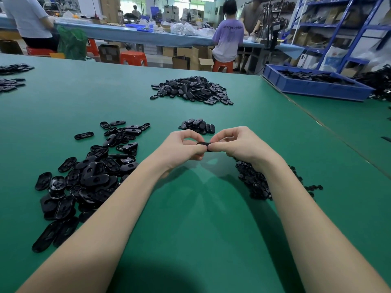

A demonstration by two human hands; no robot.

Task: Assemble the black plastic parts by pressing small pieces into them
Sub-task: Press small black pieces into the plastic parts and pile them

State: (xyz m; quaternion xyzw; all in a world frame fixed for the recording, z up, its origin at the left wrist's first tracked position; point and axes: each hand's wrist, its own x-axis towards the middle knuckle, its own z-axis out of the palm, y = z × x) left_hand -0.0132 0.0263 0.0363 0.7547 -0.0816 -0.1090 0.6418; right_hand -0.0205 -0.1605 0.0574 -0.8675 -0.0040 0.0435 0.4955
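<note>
Head view, step in hand: by my judgement a press-fit is under way; the left hand (183,148) and right hand (237,144) meet over one black plastic part (203,143), held clear above the desk (201,208).
Fingers: both hands have thumb and fingers curled in, pinching the part from either end; whether a small piece is already seated cannot be told, as the fingertips hide it.
Task's thing: the part sits between the two hands, edge-on to the camera, a thin dark strip.
Supply: a loose heap of oval shells (88,172) lies left of the arms; a pile of small round pieces (254,182) lies under the right wrist.
Done stock, likely: a small neat cluster (197,125) just beyond the hands, and a bigger heap (192,89) farther back.
Next move, as judged: firm thumb pressure square to the part, then setting it with the cluster.
Materials: glossy moulded plastic, rounded oval shapes with holes; the desk is matte green matting.
Aside: a blue bin (317,86) at the right holds more black parts.
</note>
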